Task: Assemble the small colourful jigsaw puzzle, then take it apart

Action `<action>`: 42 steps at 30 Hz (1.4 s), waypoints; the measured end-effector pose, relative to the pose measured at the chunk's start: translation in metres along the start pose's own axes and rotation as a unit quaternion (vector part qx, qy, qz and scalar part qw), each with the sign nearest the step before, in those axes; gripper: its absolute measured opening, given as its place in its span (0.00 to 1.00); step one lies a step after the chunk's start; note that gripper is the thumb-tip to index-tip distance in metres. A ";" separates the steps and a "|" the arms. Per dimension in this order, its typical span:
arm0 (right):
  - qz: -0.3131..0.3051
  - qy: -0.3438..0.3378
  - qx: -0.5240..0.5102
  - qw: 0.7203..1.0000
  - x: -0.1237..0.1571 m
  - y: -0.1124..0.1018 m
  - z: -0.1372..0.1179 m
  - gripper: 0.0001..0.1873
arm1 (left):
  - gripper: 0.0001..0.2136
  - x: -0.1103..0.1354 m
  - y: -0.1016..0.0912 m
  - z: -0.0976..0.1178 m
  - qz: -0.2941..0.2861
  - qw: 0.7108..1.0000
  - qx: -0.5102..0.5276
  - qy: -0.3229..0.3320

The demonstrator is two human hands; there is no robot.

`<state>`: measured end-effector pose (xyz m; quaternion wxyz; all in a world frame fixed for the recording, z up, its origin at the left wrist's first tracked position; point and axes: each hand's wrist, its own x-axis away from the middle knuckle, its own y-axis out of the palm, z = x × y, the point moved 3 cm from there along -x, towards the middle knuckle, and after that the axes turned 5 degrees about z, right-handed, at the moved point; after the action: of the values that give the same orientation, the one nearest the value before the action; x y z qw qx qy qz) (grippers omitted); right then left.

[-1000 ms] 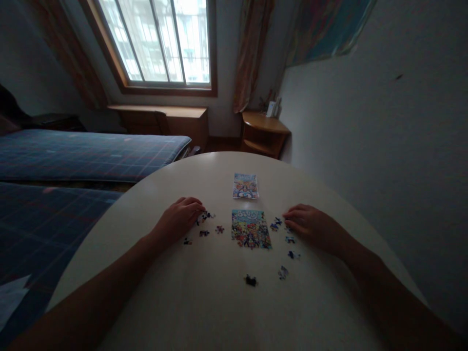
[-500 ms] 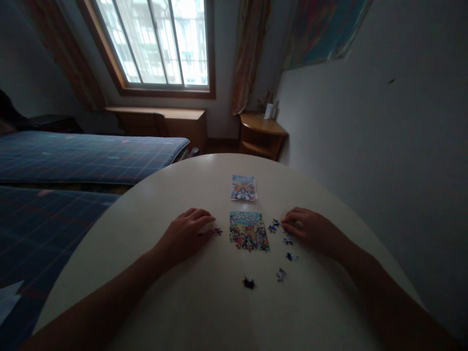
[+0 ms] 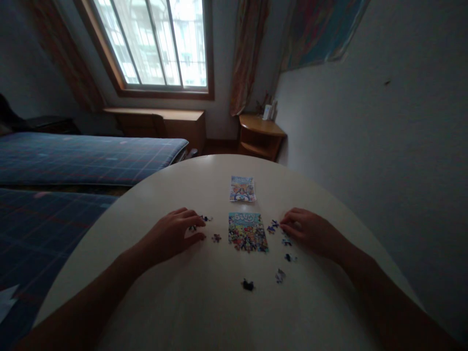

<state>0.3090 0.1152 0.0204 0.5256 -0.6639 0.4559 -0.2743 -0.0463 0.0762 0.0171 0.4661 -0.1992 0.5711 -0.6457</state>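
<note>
One puzzle, partly joined, lies flat on one round table, between the two hands; its far edge is straight and its near edge is jagged with knobs. Beyond it, with a small gap, lies one card. The left hand is released, with the thumb and the forefinger parted. One dark piece shows in this opening, and just past the fingertips there is a little group, partly hidden, so I cannot count it. One single piece lies between this hand and the puzzle. The right hand has its thumb and forefinger close together, beside a small cluster, which seems to be two pieces; whether the hand grasps one, I cannot tell. Four more pieces lie apart from each other: one just below the right hand, one nearer, one greyish and one black, nearest to the person. Behind the table are one window, two curtains and one corner shelf; two checked mattresses are at the left.
</note>
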 end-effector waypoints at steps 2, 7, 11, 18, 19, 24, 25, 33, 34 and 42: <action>0.005 -0.005 -0.002 1.000 0.000 0.000 0.000 0.11 | 0.08 0.003 -0.009 -0.005 -0.022 1.000 -0.004 -0.016; 0.014 -0.016 -0.003 1.000 0.000 0.000 0.000 0.12 | 0.09 0.008 -0.022 -0.011 -0.096 0.992 0.003 -0.078; 0.015 -0.013 -0.005 1.000 -0.001 0.001 0.001 0.13 | 0.11 0.009 -0.023 -0.011 -0.124 0.986 -0.004 -0.113; 0.019 -0.015 -0.008 1.000 -0.002 0.000 0.002 0.13 | 0.12 0.010 -0.022 -0.009 -0.147 0.982 0.027 -0.117; 0.017 -0.014 -0.009 1.000 -0.002 0.000 0.001 0.13 | 0.13 0.010 -0.022 -0.010 -0.152 0.980 0.025 -0.124; 0.013 -0.007 -0.011 1.000 -0.002 -0.001 -0.001 0.13 | 0.13 0.010 -0.021 -0.009 -0.146 0.982 0.035 -0.119; 0.015 -0.009 -0.012 1.000 -0.002 -0.001 -0.001 0.13 | 0.13 0.009 -0.019 -0.009 -0.137 0.984 0.036 -0.112; 0.012 -0.011 -0.004 1.000 -0.002 0.001 0.001 0.13 | 0.09 0.006 -0.003 -0.005 -0.125 0.987 0.045 -0.090; 0.009 -0.009 -0.004 1.000 -0.002 0.001 0.001 0.13 | 0.08 0.006 -0.002 -0.005 -0.125 0.987 0.050 -0.088; 0.007 -0.012 -0.006 1.000 -0.001 0.000 0.000 0.13 | 0.08 0.007 -0.009 -0.019 -0.113 0.987 0.070 -0.088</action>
<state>0.3082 0.1162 0.0203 0.5288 -0.6668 0.4561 -0.2601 -0.0676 0.0800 0.0183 0.4516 -0.2853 0.4554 -0.7122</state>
